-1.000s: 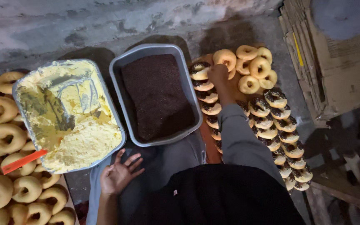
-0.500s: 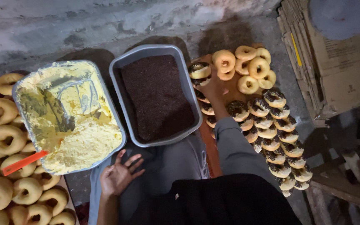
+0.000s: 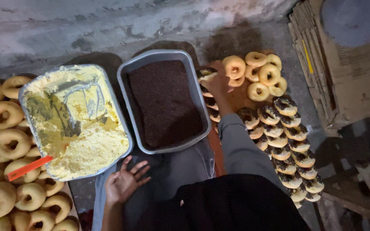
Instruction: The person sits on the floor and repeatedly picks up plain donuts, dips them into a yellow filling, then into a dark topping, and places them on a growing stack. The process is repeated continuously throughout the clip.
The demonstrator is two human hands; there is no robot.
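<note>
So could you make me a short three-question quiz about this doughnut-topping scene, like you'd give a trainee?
1. True or false: the left hand is holding a doughnut.
2. What fills the grey tray in the middle? A) yellow cream B) dark sprinkles C) plain doughnuts
3. Which hand rests on a topped doughnut beside the rows on the board?

Key
1. False: it lies open and empty, palm up, below the cream tray.
2. B: dark sprinkles.
3. The right hand.
</note>
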